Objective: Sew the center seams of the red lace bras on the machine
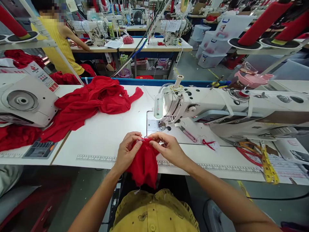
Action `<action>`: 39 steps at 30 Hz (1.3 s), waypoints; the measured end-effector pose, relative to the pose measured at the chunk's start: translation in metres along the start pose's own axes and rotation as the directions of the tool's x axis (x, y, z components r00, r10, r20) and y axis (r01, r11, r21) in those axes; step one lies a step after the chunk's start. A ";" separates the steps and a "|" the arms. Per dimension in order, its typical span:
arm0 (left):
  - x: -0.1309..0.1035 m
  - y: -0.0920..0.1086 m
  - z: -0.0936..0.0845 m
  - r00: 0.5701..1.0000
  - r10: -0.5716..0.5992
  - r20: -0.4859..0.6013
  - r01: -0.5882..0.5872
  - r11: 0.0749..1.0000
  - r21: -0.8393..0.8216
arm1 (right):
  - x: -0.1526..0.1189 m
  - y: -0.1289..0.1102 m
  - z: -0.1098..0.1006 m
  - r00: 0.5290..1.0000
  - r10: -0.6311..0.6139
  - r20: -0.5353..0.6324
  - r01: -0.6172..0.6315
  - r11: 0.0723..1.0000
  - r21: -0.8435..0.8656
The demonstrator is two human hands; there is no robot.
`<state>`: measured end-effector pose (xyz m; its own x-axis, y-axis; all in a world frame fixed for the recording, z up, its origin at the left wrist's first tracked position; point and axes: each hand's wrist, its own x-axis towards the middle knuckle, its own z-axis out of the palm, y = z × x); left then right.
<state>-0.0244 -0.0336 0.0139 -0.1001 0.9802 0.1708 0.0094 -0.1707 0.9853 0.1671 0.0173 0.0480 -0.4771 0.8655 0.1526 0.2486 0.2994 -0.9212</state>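
Both hands pinch the upper edge of a red fabric piece (145, 164), which hangs down over the table's front edge toward my lap. My left hand (127, 149) grips its left corner between thumb and fingers. On the right side of the same edge, my right hand (169, 148) is closed with thumb against fingertips. The sewing machine (190, 103) stands just beyond, its needle and presser foot (161, 125) a short way past my fingers. Small thread snips (187, 132) lie right of the needle plate. A heap of red garments (96, 100) spreads across the table at left.
A second machine head (26, 100) stands at left. Orange-handled scissors (249, 148), a yellow tape measure (266, 164) and papers lie at right. A printed ruler (96, 158) runs along the front edge. Red thread cones (263, 24) rise at upper right. A person in yellow (58, 42) sits beyond.
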 end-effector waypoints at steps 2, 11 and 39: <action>0.000 0.002 0.003 1.000 -0.019 0.014 0.019 1.000 0.025 | 0.000 0.000 0.000 0.998 -0.054 -0.012 0.053 0.998 -0.022; 0.008 0.018 -0.011 0.994 -0.048 0.101 0.027 0.978 0.205 | 0.002 -0.002 0.004 0.980 0.138 0.141 -0.168 0.957 0.235; 0.131 -0.028 0.038 0.849 -0.191 0.492 -0.291 0.610 0.737 | -0.017 0.049 -0.013 0.990 0.126 -0.065 -0.141 0.820 -0.555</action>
<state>-0.0004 0.1033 0.0092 0.4032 0.9143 -0.0390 0.7684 -0.3151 0.5570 0.1982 0.0228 0.0055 -0.3862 0.9206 0.0583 0.7390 0.3466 -0.5776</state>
